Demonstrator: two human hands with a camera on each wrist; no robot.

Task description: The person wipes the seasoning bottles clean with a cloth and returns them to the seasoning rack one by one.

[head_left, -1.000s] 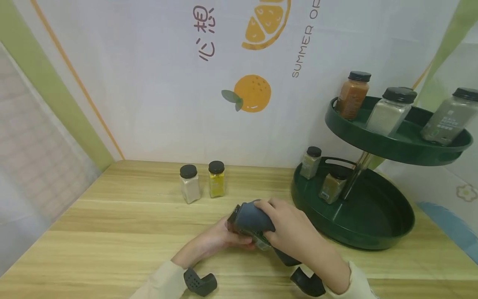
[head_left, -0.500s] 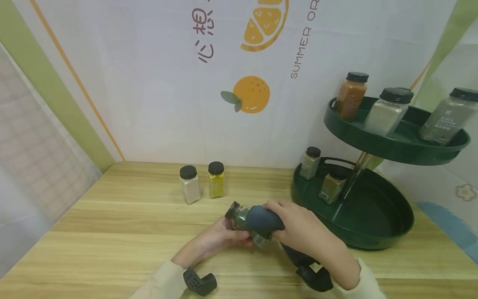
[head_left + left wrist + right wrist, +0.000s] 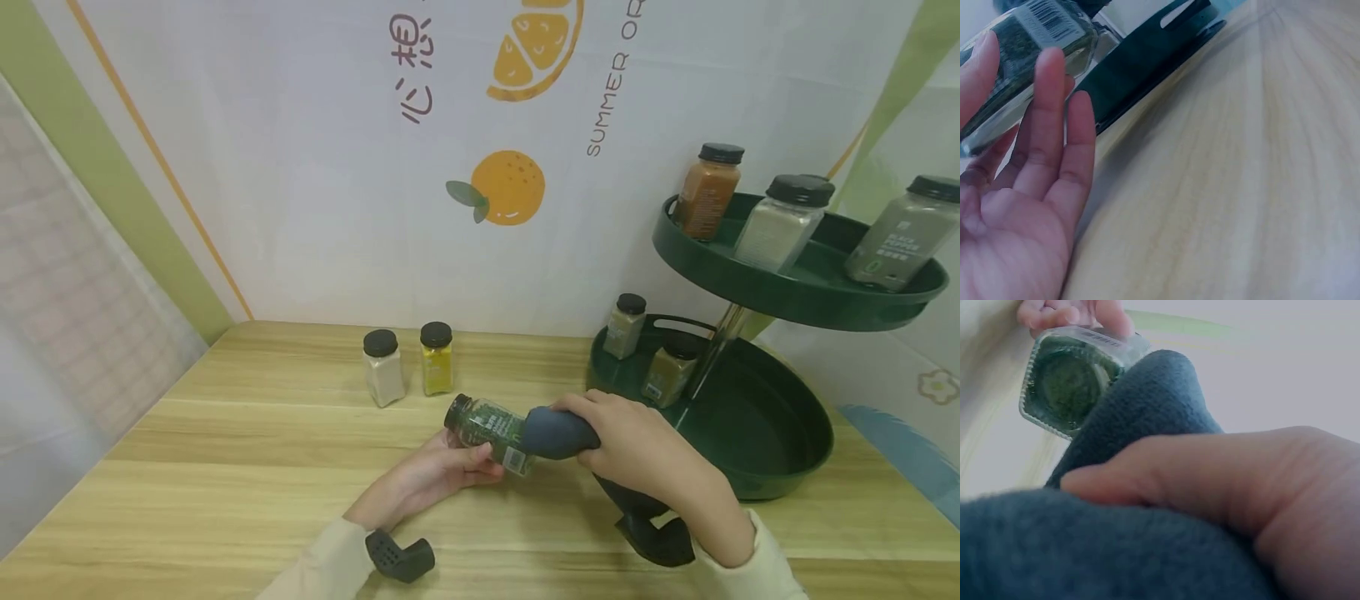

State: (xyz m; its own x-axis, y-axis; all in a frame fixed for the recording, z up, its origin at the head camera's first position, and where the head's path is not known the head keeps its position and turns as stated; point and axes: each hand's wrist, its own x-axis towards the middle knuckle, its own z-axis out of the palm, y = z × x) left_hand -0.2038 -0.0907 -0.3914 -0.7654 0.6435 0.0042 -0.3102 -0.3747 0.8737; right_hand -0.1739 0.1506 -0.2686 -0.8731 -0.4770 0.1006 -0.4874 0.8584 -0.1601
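My left hand [image 3: 442, 471] holds a clear spice jar [image 3: 491, 429] of green dried herbs, tilted on its side with the black lid to the left. In the left wrist view the thumb and fingers lie around the jar [image 3: 1016, 50], near its barcode label. My right hand [image 3: 630, 442] grips a dark blue-grey cloth [image 3: 558, 433], whose front end overlaps the jar's base end in the head view. Seen from the right wrist, the thumb presses into the folded cloth [image 3: 1141, 394], and the square jar base [image 3: 1066, 387] faces the camera beside it.
A two-tier dark green rack [image 3: 750, 475] stands at the right, with spice jars on its upper tray [image 3: 802, 292] and lower tray. Two more jars, one pale [image 3: 384, 371] and one yellow [image 3: 437, 362], stand at the back of the wooden table [image 3: 225, 467]. A printed curtain hangs behind.
The right hand and cloth have moved right along the jar, baring more of its lid and label. The left hand still holds the jar, now turned nearer to horizontal.
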